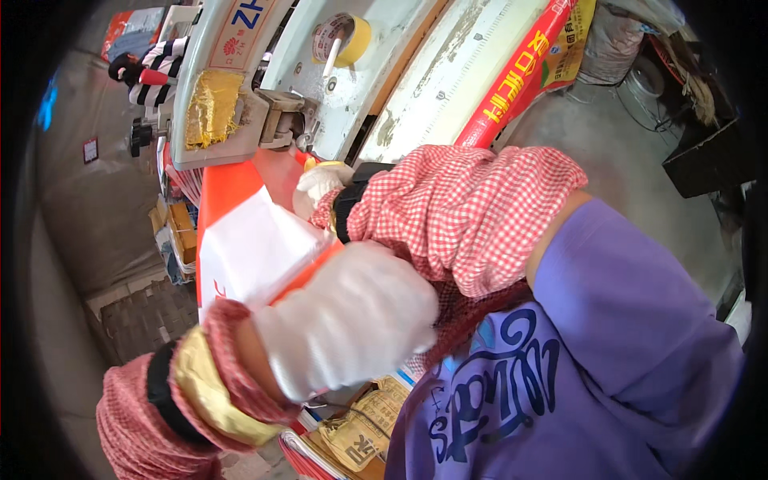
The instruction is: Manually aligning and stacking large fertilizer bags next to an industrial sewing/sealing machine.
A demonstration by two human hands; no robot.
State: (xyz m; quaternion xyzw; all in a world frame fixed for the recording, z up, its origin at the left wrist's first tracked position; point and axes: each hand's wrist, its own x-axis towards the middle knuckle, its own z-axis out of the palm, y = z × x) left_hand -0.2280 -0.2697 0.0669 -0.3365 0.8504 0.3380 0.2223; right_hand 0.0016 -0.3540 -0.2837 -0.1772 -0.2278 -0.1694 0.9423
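Observation:
An orange-and-white plastic sack or sheet (256,232) hangs below the head of a sewing machine (228,104). My left hand (348,320), in a white knit glove, is closed over the sack's near edge; its fingertips are turned away and slightly blurred. Close to the machine's needle area is my right hand (322,186), also gloved in white, with curled fingers partly hidden behind its checked sleeve (472,212). A small bit of yellow shows at these fingers, too hidden to name. The sack's surface passes beside both hands.
A yellow tape roll (352,42) sits on the machine's pale bed. Beyond it lies a red-and-yellow printed sack (520,76). A dark box (712,160) stands at the far right. Folded brown sacks (364,428) lie low, near my body; cartons (180,228) are at the left.

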